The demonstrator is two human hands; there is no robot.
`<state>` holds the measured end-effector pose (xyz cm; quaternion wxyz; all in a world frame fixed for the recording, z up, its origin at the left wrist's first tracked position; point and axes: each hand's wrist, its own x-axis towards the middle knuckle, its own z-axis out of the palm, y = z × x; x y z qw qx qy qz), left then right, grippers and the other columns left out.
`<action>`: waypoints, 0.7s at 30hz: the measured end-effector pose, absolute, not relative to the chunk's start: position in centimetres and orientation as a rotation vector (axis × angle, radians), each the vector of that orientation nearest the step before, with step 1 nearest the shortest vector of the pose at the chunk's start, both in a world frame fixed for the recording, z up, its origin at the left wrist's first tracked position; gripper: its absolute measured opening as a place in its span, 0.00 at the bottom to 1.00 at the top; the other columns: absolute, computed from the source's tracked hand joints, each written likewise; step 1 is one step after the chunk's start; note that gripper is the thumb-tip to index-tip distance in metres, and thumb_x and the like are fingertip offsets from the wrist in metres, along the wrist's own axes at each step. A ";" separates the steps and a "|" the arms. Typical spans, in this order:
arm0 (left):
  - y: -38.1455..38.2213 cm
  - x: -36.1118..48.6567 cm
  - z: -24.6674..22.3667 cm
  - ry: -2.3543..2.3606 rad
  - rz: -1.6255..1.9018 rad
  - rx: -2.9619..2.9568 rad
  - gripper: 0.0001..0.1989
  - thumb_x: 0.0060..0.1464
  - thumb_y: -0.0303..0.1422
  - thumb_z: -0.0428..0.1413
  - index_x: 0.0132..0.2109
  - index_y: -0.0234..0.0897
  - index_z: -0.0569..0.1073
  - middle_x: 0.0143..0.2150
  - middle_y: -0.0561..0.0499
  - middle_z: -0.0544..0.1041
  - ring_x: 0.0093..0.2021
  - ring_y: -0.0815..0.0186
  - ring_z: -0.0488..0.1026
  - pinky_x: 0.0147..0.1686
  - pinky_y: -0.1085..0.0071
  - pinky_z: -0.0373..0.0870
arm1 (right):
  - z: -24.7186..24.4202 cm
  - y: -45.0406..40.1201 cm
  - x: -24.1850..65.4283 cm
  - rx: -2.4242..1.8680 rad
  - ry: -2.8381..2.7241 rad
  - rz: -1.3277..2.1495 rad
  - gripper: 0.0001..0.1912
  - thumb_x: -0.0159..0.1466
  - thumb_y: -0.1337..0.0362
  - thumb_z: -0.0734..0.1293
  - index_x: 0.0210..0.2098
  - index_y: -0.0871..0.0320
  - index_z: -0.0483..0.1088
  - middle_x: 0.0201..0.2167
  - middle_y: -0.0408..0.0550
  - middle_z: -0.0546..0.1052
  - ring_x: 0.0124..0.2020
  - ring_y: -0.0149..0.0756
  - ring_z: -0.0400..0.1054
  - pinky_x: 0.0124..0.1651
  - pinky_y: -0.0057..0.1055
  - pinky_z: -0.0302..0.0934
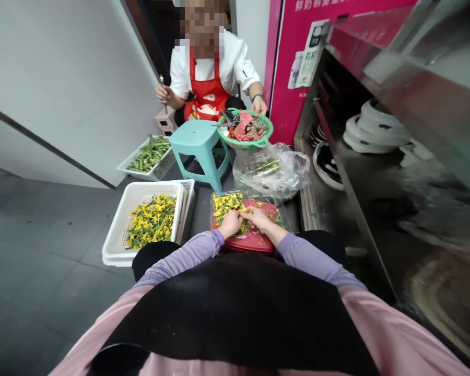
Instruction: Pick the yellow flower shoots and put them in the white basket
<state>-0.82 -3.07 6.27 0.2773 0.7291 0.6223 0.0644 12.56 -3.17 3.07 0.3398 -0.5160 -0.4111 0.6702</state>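
The person's left hand (231, 223) and right hand (257, 218) meet at the fingertips near the middle of the frame, fingers drawn in as if on something small; whether a flower is pinched between them I cannot tell. Just below the meeting point lies a red surface (254, 242), low in front of the knees and scattered with green bits at its right. On its left part sits a clear tray (212, 211) filled with yellow flowers (227, 202), beside the left hand.

Grey floor (43, 271) spreads across the left of the frame, up to a pale wall (62, 78) at the upper left. Left of centre, a white basket (115, 230) holds more yellow flowers, and behind it a shallower basket (122, 168) holds green vegetables (149, 155). A pale blue-green stool (191, 130) stands above centre, with a clear plastic bag (293, 175) to its right.

At the top centre a co-worker (235, 57) in a red apron (209, 89) holds a green colander (265, 143) by its edge, with scissors (224, 125) in it. A bright pink panel (282, 112) fills the upper right, and metal shelves (376, 193) with white dishes (376, 128) take the right side.
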 end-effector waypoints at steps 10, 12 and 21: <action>-3.9 0.1 8.6 1.416 0.503 1.279 0.17 0.63 0.27 0.52 0.25 0.34 0.63 0.15 0.57 0.61 0.14 0.74 0.59 0.17 0.77 0.57 | 3.7 -3.3 13.3 -1.157 -0.746 1.731 0.10 0.61 0.66 0.67 0.34 0.57 0.59 0.17 0.34 0.61 0.14 0.23 0.51 0.17 0.20 0.43; -4.0 0.3 9.0 1.379 0.560 1.282 0.14 0.62 0.29 0.54 0.27 0.33 0.66 0.16 0.57 0.62 0.14 0.73 0.60 0.17 0.77 0.58 | 4.0 -3.1 13.5 -1.094 -0.703 1.741 0.10 0.61 0.67 0.67 0.33 0.57 0.59 0.18 0.34 0.60 0.15 0.22 0.51 0.18 0.20 0.43; -4.2 -0.3 9.0 1.363 0.579 1.261 0.08 0.61 0.26 0.53 0.32 0.31 0.70 0.17 0.57 0.64 0.16 0.74 0.62 0.18 0.80 0.60 | 4.7 -2.8 13.2 -1.090 -0.744 1.718 0.15 0.59 0.64 0.71 0.34 0.56 0.57 0.19 0.33 0.61 0.16 0.21 0.51 0.18 0.18 0.43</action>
